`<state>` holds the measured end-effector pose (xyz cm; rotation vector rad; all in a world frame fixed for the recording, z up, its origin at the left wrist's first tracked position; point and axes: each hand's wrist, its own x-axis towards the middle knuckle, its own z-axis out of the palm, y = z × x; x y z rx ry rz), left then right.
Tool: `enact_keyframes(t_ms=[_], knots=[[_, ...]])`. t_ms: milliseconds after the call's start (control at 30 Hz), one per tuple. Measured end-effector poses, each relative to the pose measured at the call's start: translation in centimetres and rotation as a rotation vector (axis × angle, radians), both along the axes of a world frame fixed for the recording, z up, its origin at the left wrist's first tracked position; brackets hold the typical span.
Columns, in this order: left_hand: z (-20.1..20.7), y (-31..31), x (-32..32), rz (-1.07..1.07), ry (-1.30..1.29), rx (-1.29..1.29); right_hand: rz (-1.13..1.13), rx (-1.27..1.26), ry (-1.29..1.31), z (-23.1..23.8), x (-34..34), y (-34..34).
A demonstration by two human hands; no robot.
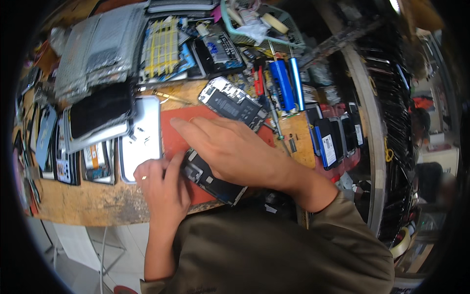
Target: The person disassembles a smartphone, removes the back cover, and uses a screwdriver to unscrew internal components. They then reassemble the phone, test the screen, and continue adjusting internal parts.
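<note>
A dark phone screen panel (210,180), its inner side up, lies tilted on a red mat (171,132) at the bench's front edge. My left hand (164,188) is closed at its left end, thumb and index finger against its corner. Over the panel's upper part arches my right hand (235,149), back up, fingers pressed together and pointing left. Its fingertips' underside is hidden, so whatever they pinch cannot be made out. Just beyond lies an opened phone body (232,104) with battery and board exposed. Left of the mat, a white tray (128,161) holds tiny dark parts.
Stacked phones and screens (100,115) crowd the left, with bubble-wrapped panels (100,46) behind. Blue cylindrical screwdrivers (282,84) stand right of the phone body. A green basket (293,36) sits at the back. More phones (325,139) lie on the right.
</note>
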<state>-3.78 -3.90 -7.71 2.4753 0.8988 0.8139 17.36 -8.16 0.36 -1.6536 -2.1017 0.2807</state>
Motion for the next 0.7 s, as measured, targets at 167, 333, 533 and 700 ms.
enact_keyframes(t_ms=[167,333,533,700], knots=[[-0.1,-0.1,-0.6,0.040,-0.045,0.015,-0.550,-0.192,0.097,1.4,4.1,-7.3],[0.1,0.2,-0.2,0.009,-0.124,-0.004,-0.620,-0.296,-0.020,-1.2,6.9,-13.0],[0.5,-0.4,0.5,0.045,-0.159,-0.084,-0.715,0.081,-0.116,-4.6,9.4,-13.5],[2.7,-1.7,2.4,-0.007,-0.232,-0.214,-0.746,0.180,0.037,-4.3,9.9,-10.1]])
